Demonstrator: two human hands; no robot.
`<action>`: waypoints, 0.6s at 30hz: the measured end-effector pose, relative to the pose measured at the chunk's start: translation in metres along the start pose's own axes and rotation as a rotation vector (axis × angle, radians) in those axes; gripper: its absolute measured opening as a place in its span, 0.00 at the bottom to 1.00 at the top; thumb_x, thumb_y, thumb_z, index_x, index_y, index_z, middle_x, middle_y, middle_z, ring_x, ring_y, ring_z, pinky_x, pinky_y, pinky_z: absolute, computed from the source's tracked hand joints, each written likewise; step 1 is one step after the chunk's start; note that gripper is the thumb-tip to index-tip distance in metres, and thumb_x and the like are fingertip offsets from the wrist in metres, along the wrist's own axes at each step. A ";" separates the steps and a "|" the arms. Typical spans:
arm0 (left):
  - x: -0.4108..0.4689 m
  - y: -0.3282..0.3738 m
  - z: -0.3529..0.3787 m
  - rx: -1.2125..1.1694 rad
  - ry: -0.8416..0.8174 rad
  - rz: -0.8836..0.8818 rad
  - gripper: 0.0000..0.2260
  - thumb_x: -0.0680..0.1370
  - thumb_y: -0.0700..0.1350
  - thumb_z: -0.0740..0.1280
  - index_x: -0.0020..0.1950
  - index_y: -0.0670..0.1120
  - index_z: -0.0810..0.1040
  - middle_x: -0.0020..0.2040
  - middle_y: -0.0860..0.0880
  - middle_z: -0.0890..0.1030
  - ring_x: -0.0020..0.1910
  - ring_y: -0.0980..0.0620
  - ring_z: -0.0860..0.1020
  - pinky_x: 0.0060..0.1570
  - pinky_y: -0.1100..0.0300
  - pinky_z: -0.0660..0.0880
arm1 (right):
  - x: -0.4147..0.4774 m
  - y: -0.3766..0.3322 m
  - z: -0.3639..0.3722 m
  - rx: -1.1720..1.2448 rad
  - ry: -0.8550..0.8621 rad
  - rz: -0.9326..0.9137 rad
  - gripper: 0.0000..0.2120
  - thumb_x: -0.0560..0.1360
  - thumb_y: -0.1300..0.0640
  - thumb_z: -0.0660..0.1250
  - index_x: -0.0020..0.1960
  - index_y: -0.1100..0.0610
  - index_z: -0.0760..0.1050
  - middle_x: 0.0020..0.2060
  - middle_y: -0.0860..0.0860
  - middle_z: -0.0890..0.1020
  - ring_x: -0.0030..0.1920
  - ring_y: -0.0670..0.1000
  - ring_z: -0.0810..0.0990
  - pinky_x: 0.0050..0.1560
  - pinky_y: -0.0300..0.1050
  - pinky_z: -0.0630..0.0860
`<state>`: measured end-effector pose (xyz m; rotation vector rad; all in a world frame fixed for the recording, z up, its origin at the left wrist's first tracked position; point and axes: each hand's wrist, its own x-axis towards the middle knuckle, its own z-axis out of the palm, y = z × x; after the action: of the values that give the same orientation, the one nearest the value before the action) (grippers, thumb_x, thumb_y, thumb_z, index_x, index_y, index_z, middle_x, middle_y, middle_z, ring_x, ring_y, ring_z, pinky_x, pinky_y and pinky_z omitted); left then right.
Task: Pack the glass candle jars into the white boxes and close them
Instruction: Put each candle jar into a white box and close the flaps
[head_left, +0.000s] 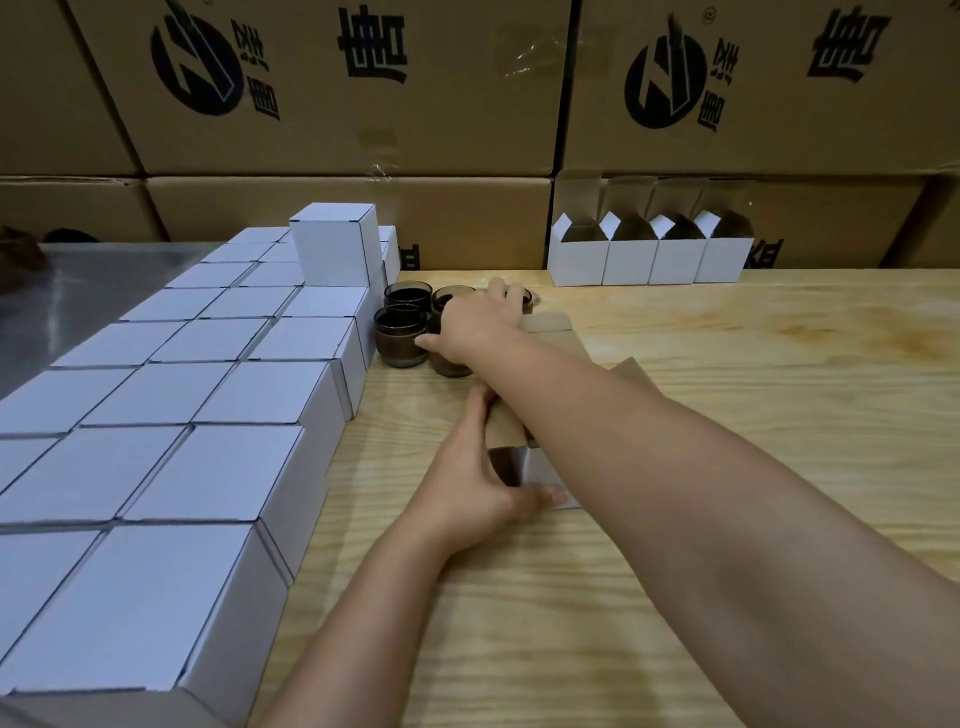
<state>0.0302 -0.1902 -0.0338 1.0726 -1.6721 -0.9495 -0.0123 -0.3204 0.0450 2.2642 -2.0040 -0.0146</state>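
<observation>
Glass jars: clustered on table — beside closed boxes.
Right hand: fingers curled over front jar.
Left hand: fingers grasping open white box — flaps up, mid-table.

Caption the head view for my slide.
Right hand reaches over dark glass candle jars while left hand holds an open white box on the wooden table.

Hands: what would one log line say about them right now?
left hand: holds open box | right hand: on jar | jar: not boxed yet
</observation>
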 end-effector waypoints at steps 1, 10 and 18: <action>0.000 0.000 0.000 0.002 0.003 0.000 0.41 0.56 0.52 0.77 0.55 0.82 0.58 0.59 0.66 0.76 0.55 0.56 0.80 0.52 0.64 0.76 | 0.000 0.000 0.000 -0.011 -0.005 -0.009 0.23 0.75 0.32 0.57 0.51 0.50 0.74 0.61 0.53 0.76 0.65 0.57 0.64 0.59 0.53 0.59; -0.001 0.000 -0.002 -0.006 -0.033 -0.008 0.44 0.58 0.47 0.82 0.65 0.69 0.62 0.56 0.71 0.75 0.56 0.69 0.75 0.47 0.75 0.71 | -0.007 0.014 -0.031 0.203 -0.332 -0.166 0.27 0.74 0.45 0.70 0.66 0.57 0.69 0.62 0.54 0.75 0.62 0.57 0.73 0.66 0.55 0.67; -0.002 -0.001 -0.004 0.017 -0.044 -0.002 0.46 0.60 0.46 0.82 0.70 0.65 0.61 0.57 0.77 0.71 0.58 0.70 0.73 0.50 0.75 0.71 | -0.030 0.069 -0.076 0.755 -0.226 -0.336 0.31 0.72 0.59 0.73 0.72 0.53 0.66 0.64 0.49 0.73 0.61 0.49 0.72 0.44 0.35 0.68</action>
<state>0.0343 -0.1893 -0.0347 1.0718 -1.7182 -0.9676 -0.0782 -0.2926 0.1251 3.1617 -1.9096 0.5720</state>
